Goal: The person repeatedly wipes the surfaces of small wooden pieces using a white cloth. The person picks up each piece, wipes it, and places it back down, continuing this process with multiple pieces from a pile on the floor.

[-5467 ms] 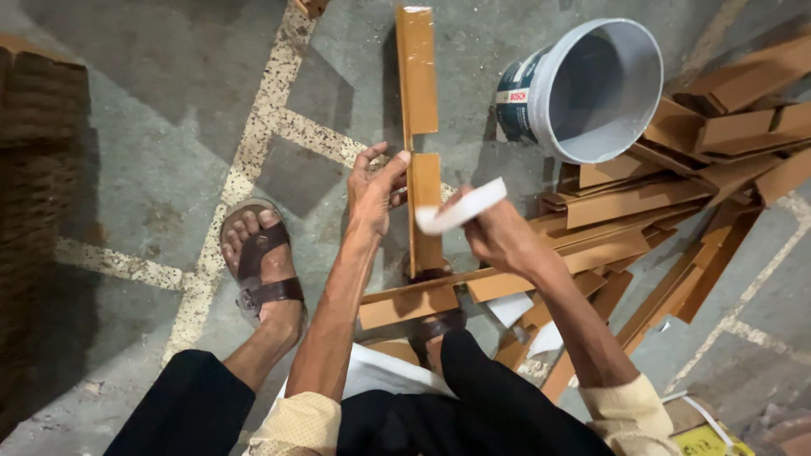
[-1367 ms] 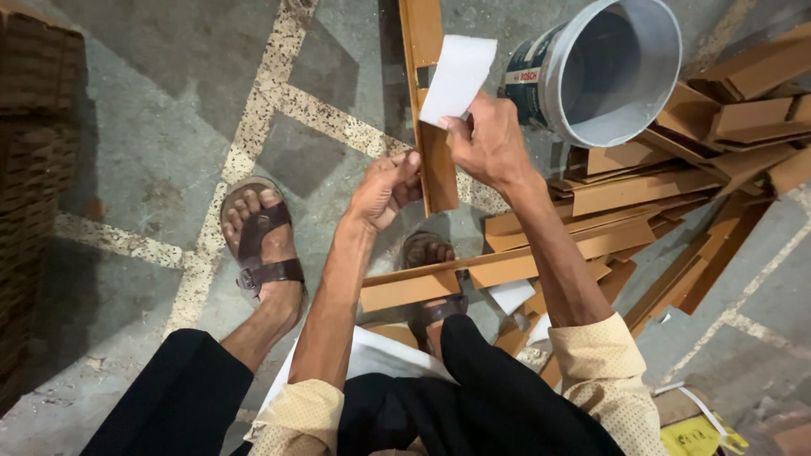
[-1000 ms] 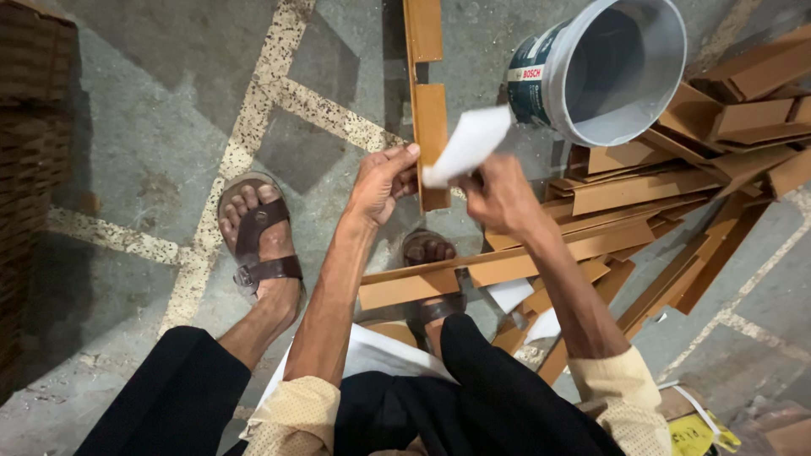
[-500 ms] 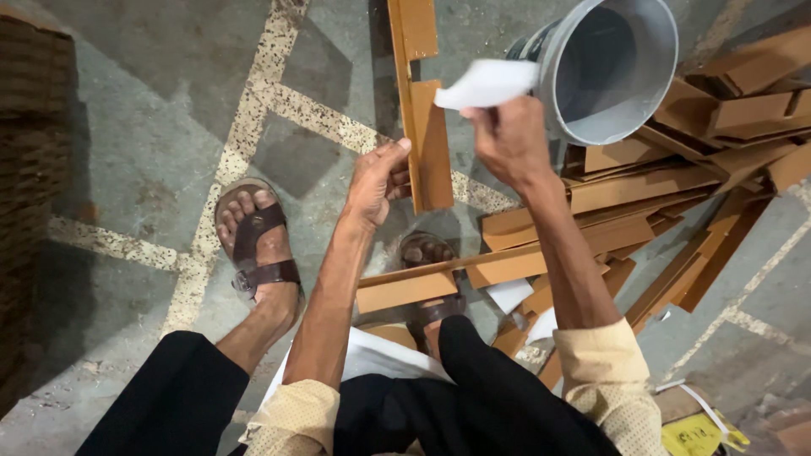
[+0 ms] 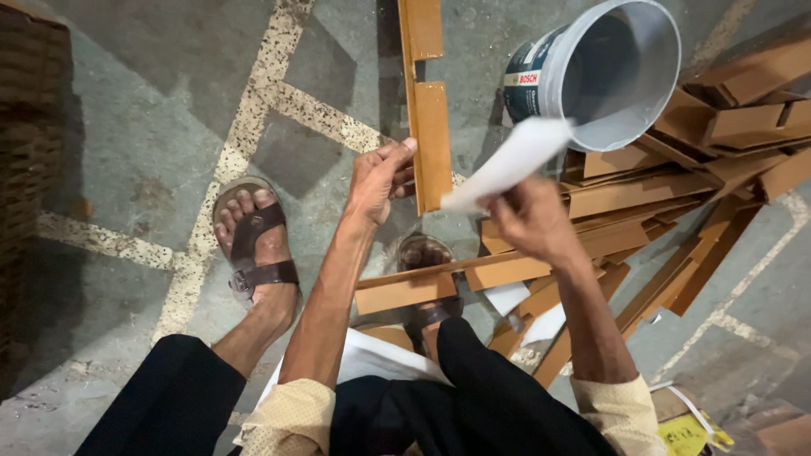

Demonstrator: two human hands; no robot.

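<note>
Stone floor: hands (image 5: 456, 198) at brown strip (image 5: 431, 143), white-and-blue bucket (image 5: 604, 72) beside.

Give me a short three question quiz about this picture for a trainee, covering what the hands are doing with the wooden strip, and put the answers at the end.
1. True or false: the left hand grips the long wooden strip that stands on edge.
2. What does the right hand hold?
A. a hammer
B. a white sheet
C. a brush
3. Fill in: behind the sheet, a grey ______ lies tipped with its mouth toward the camera.

Key
1. True. The fingers wrap the strip's left edge.
2. B. The sheet is pinched at its lower end, close to the strip's right face.
3. bucket. It rests against the pile of wood pieces.
</note>
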